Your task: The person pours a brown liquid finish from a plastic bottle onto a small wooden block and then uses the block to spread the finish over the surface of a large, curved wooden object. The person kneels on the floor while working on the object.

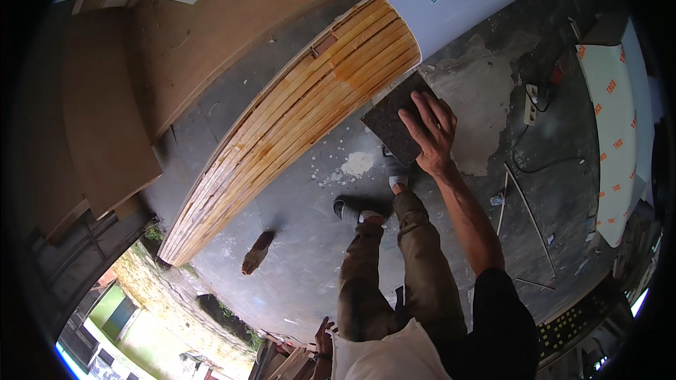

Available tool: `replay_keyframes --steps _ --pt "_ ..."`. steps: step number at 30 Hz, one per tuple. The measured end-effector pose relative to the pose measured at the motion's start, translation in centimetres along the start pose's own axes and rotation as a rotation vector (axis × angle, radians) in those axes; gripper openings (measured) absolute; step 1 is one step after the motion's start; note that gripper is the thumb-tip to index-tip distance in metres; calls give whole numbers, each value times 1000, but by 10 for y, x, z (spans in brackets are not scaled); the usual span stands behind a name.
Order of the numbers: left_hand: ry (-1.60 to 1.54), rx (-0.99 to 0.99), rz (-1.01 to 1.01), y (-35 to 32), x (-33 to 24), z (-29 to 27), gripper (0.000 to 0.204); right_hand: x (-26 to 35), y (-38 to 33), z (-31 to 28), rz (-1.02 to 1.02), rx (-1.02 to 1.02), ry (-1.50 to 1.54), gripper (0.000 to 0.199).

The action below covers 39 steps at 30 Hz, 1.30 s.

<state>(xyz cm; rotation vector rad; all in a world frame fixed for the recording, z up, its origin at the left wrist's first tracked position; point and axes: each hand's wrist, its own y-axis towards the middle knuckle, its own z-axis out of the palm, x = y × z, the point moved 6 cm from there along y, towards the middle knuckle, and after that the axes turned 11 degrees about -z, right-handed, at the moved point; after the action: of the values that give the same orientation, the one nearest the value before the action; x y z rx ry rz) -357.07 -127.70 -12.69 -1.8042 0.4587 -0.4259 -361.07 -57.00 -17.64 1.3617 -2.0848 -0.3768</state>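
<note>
My right hand (433,130) grips a dark brown, flat rectangular board (396,118), its fingers lying over the face of the board. Just past the board is a long curved surface of narrow wooden strips (303,112). A smooth pale-blue sheet (465,7) covers its upper right part, and the board is near the sheet's lower edge; whether it touches is unclear. Low in the picture, beside my hip, hangs my left hand (324,338), small and partly cut off from sight by my clothing. Its visible fingers are apart with nothing seen in them.
A brown wooden block (258,252) lies on the grey floor (296,239) to the left. On the right are a power strip (531,104) with a black cable, thin pale sticks (529,218), and a white curved panel (607,141) with orange print. Large brown sheets (105,112) stand at left.
</note>
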Motion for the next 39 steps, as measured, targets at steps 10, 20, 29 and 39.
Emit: replay_keyframes --steps 10,20,29,39 --pt "-8 76 67 2 10 5 88 -11 58 14 -46 -37 -154 62" --pt "31 47 70 5 2 -17 73 58 122 -15 -101 196 -99 58" --pt "26 150 157 14 -18 -6 91 36 87 -45 -1 179 -116 67" --pt "0 124 132 11 -23 -2 70 17 85 -26 -15 124 -110 79"
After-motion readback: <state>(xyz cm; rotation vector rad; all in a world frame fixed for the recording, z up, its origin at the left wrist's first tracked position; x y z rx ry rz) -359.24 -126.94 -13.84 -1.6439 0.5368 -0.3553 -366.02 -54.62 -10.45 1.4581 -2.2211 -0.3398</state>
